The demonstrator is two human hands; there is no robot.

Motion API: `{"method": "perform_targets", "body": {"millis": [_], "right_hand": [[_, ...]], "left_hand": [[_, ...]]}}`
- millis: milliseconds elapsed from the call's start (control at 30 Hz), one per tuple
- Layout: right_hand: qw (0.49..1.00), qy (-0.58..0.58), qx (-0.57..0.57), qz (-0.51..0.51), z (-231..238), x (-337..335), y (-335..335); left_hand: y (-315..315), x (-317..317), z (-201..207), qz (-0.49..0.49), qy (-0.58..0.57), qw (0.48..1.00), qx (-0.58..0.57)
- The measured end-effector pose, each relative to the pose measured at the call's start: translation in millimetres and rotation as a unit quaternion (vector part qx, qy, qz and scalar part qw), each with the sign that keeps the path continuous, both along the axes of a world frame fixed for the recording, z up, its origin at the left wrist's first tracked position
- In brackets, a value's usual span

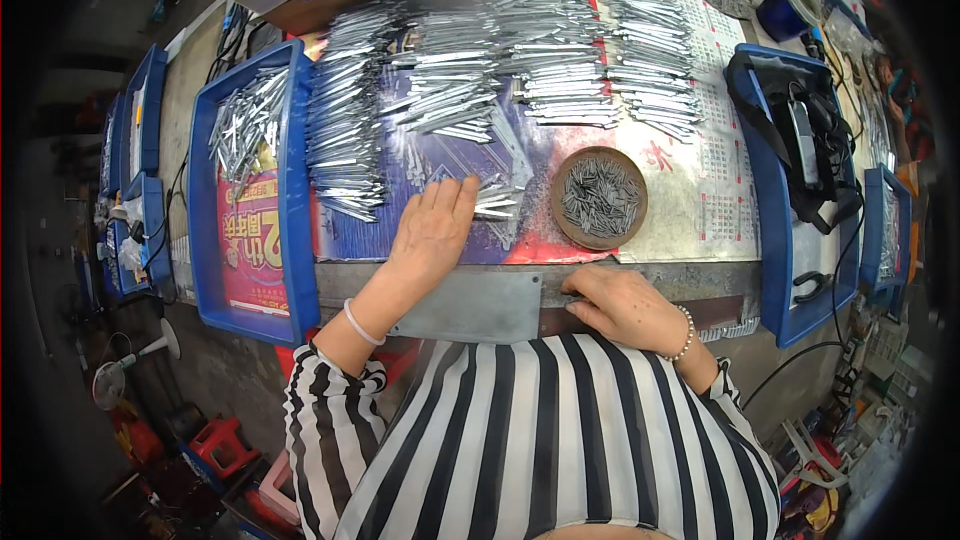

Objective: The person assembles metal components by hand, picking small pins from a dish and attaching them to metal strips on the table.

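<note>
My left hand [432, 232] lies palm down on the table with its fingers stretched out. Its fingertips are beside a few short shiny metal strips [495, 202], and what is beneath the palm is hidden. Resting at the table's front edge, my right hand [632, 308] has its thumb and forefinger curled together; anything between them is too small to make out. A round brown dish [556, 222] of small grey metal pins [600, 198] stands just beyond it. Between my hands, a flat grey metal plate [480, 306] lies along the front edge.
Several long rows of thin metal strips [450, 80] cover the back of the table. At left, a blue tray [300, 190] holds more strips. The blue tray [775, 280] at right contains a black strap and a dark device [803, 135]. A dark blue cup [790, 10] stands at the back right.
</note>
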State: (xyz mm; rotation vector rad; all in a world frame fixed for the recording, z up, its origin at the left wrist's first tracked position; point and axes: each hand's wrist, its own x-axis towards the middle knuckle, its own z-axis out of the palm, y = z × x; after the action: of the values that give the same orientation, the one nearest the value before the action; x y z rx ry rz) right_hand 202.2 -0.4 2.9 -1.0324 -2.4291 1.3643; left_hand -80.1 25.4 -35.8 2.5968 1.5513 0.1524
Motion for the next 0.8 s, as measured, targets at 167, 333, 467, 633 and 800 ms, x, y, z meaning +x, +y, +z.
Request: {"method": "perform_targets", "body": {"millis": [167, 333, 467, 633, 800], "right_hand": [[1.0, -0.004, 0.006, 0.022, -3.2, -6.8, 3.9], [0.999, -0.022, 0.0, 0.036, -1.3, -12.2, 7.8], [0.999, -0.022, -0.002, 0.034, 0.0, -11.3, 9.3], [0.996, 0.026, 0.002, -0.081, 5.6, 2.8, 17.1], [0.981, 0.041, 0.048, -0.183, 3.3, 14.7, 34.2]], "left_hand": [[-0.7, 1.7, -6.0, -0.027, 0.017, 0.997, 0.068], [-2.8, 0.3, -8.3, -0.024, -0.012, 0.997, 0.069], [-3.3, -4.8, -3.7, -0.018, -0.11, 0.992, 0.052], [-12.2, -16.2, 33.4, 0.1, -0.328, 0.94, 0.0], [-38.5, -3.5, 52.4, 0.225, -0.541, 0.759, -0.283]]}}
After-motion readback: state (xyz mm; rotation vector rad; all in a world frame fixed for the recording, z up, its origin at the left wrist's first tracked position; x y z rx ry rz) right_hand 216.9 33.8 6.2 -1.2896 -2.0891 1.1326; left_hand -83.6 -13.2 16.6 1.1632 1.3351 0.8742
